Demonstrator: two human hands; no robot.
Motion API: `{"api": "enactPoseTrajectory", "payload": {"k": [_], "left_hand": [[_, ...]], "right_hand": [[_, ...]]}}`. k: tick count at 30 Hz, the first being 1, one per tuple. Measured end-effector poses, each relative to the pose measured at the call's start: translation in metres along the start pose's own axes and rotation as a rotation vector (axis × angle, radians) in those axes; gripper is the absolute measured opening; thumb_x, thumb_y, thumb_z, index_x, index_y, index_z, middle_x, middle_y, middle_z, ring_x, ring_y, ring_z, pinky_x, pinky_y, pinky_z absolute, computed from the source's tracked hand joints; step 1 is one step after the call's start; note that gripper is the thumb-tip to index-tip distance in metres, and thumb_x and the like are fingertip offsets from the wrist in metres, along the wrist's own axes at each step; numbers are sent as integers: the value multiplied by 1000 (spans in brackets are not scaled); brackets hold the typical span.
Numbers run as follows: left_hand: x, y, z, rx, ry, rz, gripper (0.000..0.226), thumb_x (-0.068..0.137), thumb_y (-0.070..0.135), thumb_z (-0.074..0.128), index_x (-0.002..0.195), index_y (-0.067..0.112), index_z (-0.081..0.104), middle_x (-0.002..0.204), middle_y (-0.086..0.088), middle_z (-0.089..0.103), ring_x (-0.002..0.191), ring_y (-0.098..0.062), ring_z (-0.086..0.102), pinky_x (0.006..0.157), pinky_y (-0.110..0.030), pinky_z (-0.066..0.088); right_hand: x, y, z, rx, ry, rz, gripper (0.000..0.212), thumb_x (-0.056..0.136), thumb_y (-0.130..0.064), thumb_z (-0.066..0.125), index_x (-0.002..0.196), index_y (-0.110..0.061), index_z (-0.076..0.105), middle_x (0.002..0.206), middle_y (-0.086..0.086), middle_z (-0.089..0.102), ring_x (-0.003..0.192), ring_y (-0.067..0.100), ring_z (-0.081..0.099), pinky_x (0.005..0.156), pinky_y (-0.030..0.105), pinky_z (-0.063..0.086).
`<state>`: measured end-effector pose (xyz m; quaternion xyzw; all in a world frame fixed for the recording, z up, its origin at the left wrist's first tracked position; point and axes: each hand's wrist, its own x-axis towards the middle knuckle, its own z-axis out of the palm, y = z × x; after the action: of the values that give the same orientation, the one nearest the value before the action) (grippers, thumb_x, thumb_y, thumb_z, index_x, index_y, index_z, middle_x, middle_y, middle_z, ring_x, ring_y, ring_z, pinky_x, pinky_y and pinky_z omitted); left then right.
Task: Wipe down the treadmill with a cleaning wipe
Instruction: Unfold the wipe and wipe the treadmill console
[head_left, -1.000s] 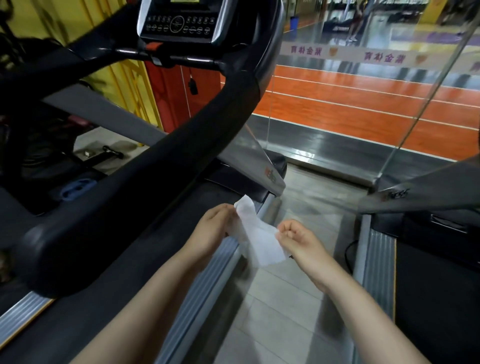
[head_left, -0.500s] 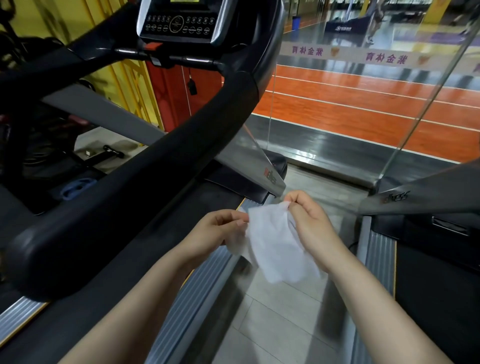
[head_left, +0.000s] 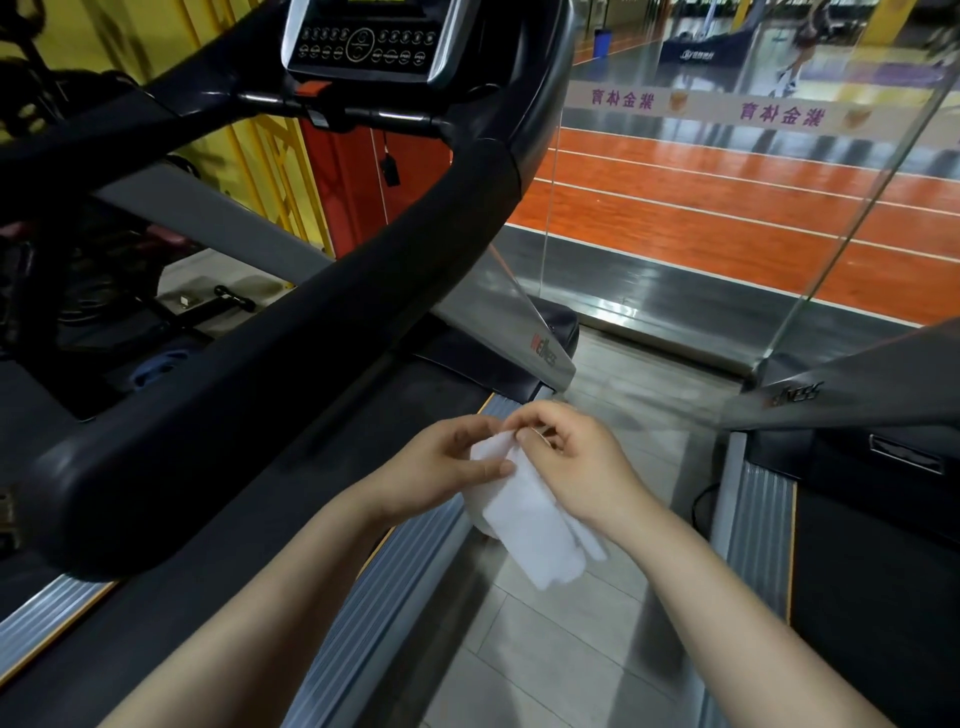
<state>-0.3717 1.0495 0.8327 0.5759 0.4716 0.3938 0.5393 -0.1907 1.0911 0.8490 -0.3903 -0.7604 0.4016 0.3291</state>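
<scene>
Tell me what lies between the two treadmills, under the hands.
In the head view, a strip of bare grey tiled floor; above it both hands, left hand and right hand, hold the white wipe.

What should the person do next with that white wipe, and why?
Probably carry the wipe left onto the black handrail and start rubbing. Both the left hand and the right hand pinch its top edge in the air over the floor, so it touches no part of the treadmill yet.

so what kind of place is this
Most likely a gym or sports hall: a treadmill with a button console, a second one beside it, and an orange running track behind glass.
</scene>
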Motion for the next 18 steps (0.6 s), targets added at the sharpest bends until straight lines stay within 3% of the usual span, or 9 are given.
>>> {"api": "enactPoseTrajectory", "payload": {"k": [2, 7, 9, 10, 12, 14, 16, 18], "left_hand": [[0, -1, 0, 60, 48, 0, 27, 89, 16, 71, 116, 12, 67, 113, -16, 68, 101, -20, 66, 90, -40, 51], [1, 1, -2, 185, 137, 35, 38, 76, 36, 79, 110, 38, 64, 109, -8, 67, 99, -31, 65, 87, -50, 54], [0, 2, -2, 190, 142, 40, 37, 77, 34, 77, 110, 39, 63, 110, -9, 66, 96, -29, 66, 84, -50, 54], [-1, 3, -1, 175, 131, 38, 36, 78, 32, 76, 110, 39, 62, 110, -9, 65, 94, -24, 66, 82, -48, 54], [-4, 5, 0, 164, 90, 29, 38, 80, 27, 74, 113, 42, 62, 111, -7, 64, 95, -18, 63, 80, -42, 53], [-7, 7, 3, 181, 30, 35, 42, 85, 17, 72, 118, 40, 61, 116, -3, 64, 101, -17, 63, 84, -35, 52], [-8, 8, 4, 209, -19, 37, 45, 87, 9, 70, 123, 36, 59, 122, -1, 63, 108, -19, 62, 87, -31, 52], [-10, 10, 5, 221, -36, 28, 46, 88, 10, 70, 124, 35, 59, 122, 3, 63, 110, -17, 62, 87, -29, 52]], "right_hand": [[-1, 5, -1, -27, 21, 23, 34, 93, -10, 54, 81, -41, 62, 87, -21, 65, 84, 1, 58, 73, 17, 44], [3, 26, -7, -47, 45, 150, 20, 93, -12, 56, 88, -31, 63, 70, -20, 60, 60, 1, 51, 62, 21, 40], [1, 36, -11, -39, 94, 206, 13, 93, -21, 60, 104, -29, 60, 89, -15, 64, 75, 1, 60, 70, 19, 44], [-1, 41, -14, 37, 79, 242, 23, 92, -29, 63, 114, -29, 57, 104, -12, 64, 90, 2, 62, 79, 18, 46], [-11, 51, -18, 281, -94, 275, 56, 85, -46, 70, 135, -33, 45, 134, -13, 53, 121, -1, 52, 103, 22, 41], [-19, 54, -19, 409, -302, 259, 81, 76, -50, 75, 143, -37, 33, 146, -14, 43, 135, 1, 39, 113, 30, 35], [-24, 52, -17, 466, -426, 238, 83, 77, -37, 76, 147, -31, 31, 144, -8, 49, 133, 9, 46, 110, 35, 40], [-25, 46, -16, 507, -488, 229, 64, 81, -19, 71, 140, -20, 45, 132, 3, 62, 123, 20, 57, 101, 35, 48]]}}
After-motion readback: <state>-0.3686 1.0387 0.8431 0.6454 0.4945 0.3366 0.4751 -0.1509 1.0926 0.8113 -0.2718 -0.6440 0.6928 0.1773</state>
